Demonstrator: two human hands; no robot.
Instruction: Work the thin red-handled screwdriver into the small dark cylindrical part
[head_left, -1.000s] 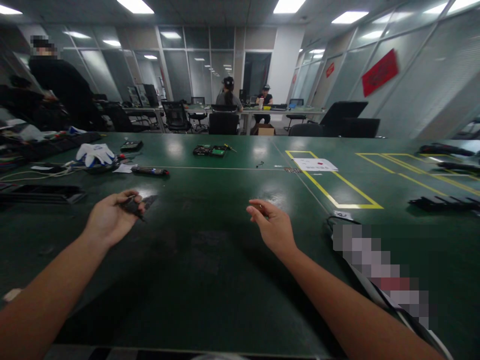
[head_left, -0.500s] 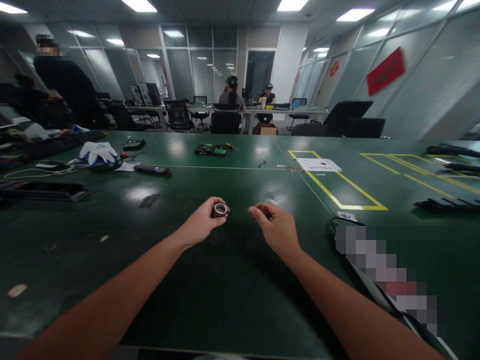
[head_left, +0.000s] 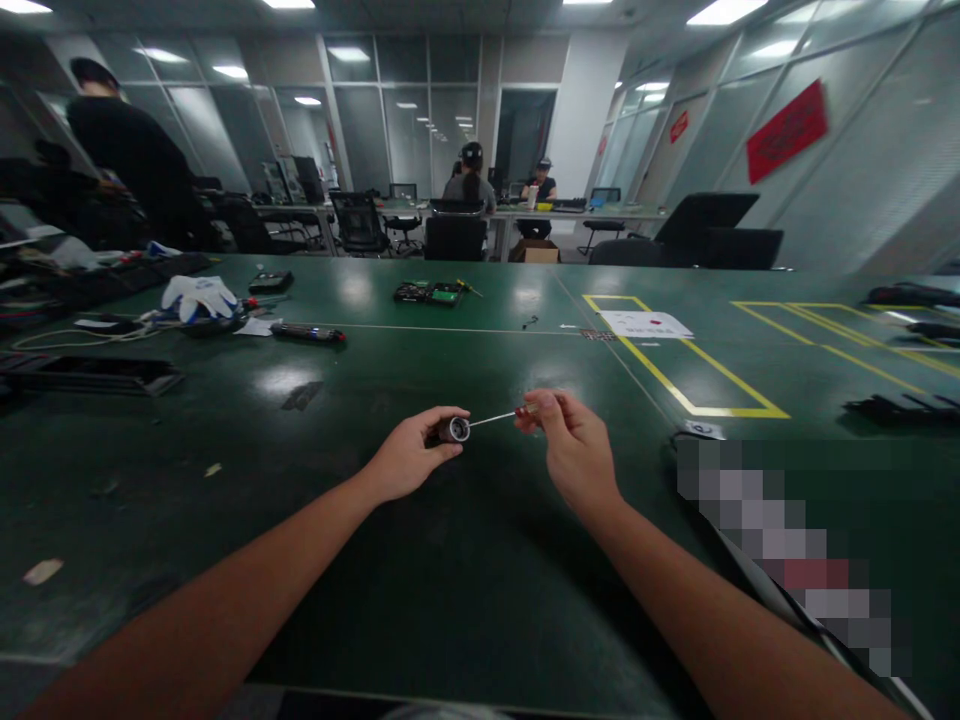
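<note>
One short cylinder [head_left: 454, 430] in left hand [head_left: 409, 455]

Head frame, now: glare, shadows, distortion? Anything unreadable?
Head view: pale glare spots on the green table; head view: dark shadow beside the right forearm; head view: red poster slanted, probably lens stretch; head view: pixelated patch masks whatever lies at picture right; head view: thin rod at the right hand visible, tip too small to judge.
</note>
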